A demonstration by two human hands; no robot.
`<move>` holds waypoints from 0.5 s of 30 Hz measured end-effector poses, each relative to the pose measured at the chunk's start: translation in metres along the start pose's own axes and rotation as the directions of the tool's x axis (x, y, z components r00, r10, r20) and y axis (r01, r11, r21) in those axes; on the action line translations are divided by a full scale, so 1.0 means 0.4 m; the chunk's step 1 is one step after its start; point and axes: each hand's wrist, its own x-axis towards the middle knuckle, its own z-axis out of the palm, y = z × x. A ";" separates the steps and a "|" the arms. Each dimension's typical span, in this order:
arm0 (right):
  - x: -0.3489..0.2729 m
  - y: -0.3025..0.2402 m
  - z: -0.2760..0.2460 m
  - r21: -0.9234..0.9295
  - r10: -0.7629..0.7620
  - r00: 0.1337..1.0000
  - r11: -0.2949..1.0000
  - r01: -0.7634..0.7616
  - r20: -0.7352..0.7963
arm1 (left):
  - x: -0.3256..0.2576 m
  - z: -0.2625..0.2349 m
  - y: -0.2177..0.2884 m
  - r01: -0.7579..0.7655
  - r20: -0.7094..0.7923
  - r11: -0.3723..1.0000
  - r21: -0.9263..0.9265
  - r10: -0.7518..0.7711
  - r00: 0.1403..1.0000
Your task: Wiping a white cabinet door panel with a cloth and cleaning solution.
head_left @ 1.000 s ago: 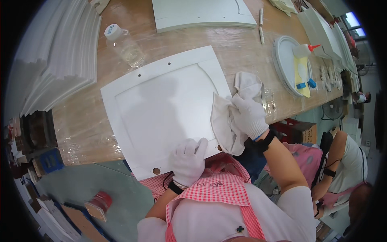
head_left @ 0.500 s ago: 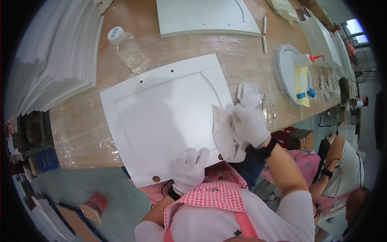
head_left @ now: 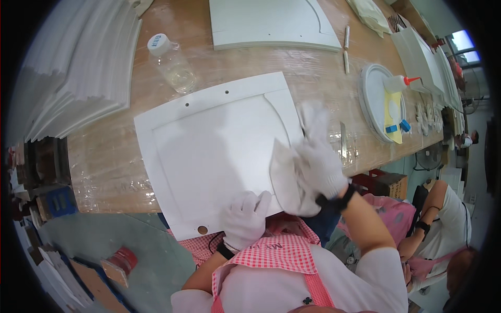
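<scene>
A white panel (head_left: 209, 151) with a shallow recessed outline lies tilted across the near part of the table, its near edge overhanging toward my body. Two small holes show along its far edge and a larger round hole near its lower left corner. My left hand (head_left: 244, 215), in a white knit glove, grips the near edge, fingers on top; the thumb's grip below is partly hidden. At the panel's right edge, my right hand (head_left: 319, 164), also gloved and slightly blurred, holds a bunched white cloth (head_left: 284, 180) that drapes over the edge.
Stacked white sheets (head_left: 88, 68) stand left, near a clear capped bottle (head_left: 177, 70). Another white panel (head_left: 271, 26) lies at the back. Right are a thin metal strip (head_left: 343, 140), pens (head_left: 346, 49) and a round lid (head_left: 369, 104) bearing a red-tipped bottle (head_left: 395, 84). Another person (head_left: 436, 224) sits lower right.
My right hand has shifted slightly down with the cloth, which now covers the panel's lower right corner hole. My left hand stays on the near edge. The whole view has shifted a little.
</scene>
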 end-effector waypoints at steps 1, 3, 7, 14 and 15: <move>-0.054 -0.001 0.009 0.035 0.096 0.994 0.995 -0.098 0.042 | -0.001 0.010 0.000 -0.008 -0.017 1.000 -0.013 0.007 1.000; -0.072 0.012 -0.013 0.131 0.130 0.986 0.981 -0.142 0.102 | 0.004 0.016 0.004 -0.016 -0.033 0.999 -0.028 0.015 0.999; 0.049 0.017 -0.132 0.231 0.125 0.992 0.966 -0.117 -0.018 | 0.016 0.009 -0.012 -0.078 -0.075 0.989 -0.129 0.068 0.995; 0.256 -0.002 -0.228 0.139 0.083 0.879 0.990 -0.020 -0.470 | -0.008 -0.019 -0.060 -0.033 0.104 0.964 -0.265 0.062 0.993; 0.285 0.034 -0.170 -0.002 0.046 0.904 0.999 -0.051 -0.425 | -0.015 -0.036 -0.068 -0.040 0.100 0.964 -0.264 0.068 0.993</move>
